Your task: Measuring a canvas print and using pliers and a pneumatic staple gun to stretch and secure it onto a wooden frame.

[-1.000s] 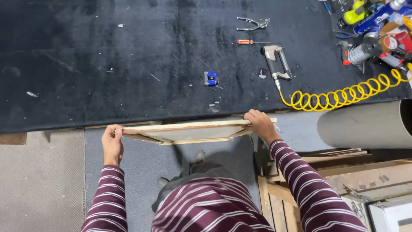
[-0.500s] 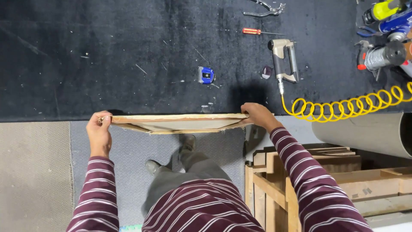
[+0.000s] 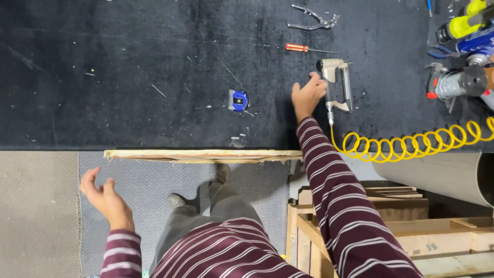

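Note:
A wooden frame [image 3: 203,155] stands on edge against the front of the black-covered table [image 3: 128,77], with neither hand on it. My left hand [image 3: 105,200] is off it, below its left end, fingers apart and holding nothing. Over the table, my right hand [image 3: 307,95] is stretched out, fingers apart, right beside the handle of a grey pneumatic staple gun [image 3: 337,85]. Whether it touches the gun is not clear. A yellow coiled air hose [image 3: 411,145] runs from the gun to the right.
On the table lie a blue tape measure [image 3: 237,100], an orange-handled screwdriver [image 3: 303,48], metal pliers [image 3: 314,23], and power tools [image 3: 460,46] at the far right. Wooden crates [image 3: 381,226] stand at the lower right under a grey roll [image 3: 442,172]. My feet rest on grey carpet [image 3: 144,185].
Both hands have let go of the wooden frame, which now leans against the table's edge. My right hand has reached forward to the staple gun; my left has dropped back and opened.

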